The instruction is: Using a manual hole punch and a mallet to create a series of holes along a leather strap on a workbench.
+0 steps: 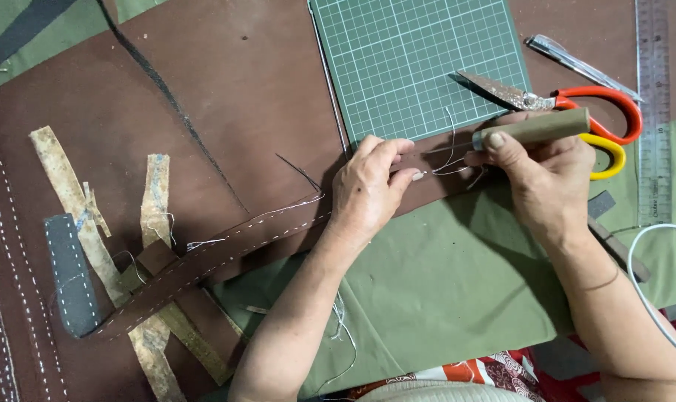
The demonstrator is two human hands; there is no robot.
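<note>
My left hand (368, 190) presses down on a long brown leather strap (226, 249) with white stitching along both edges, pinching it near its right end. My right hand (543, 175) grips an awl (535, 129) by its tan wooden handle, the metal tip pointing left toward my left fingertips. Loose white thread (450, 160) curls between the two hands. The strap runs diagonally down to the lower left.
A green cutting mat (420, 63) lies at the top, with orange-and-yellow-handled scissors (576, 104) on its right edge. A metal ruler (654, 112) and a knife (576, 63) lie at the right. Leather scraps (74, 197) and a grey stitched piece (70, 272) lie left. A white cable (636, 260) curves at right.
</note>
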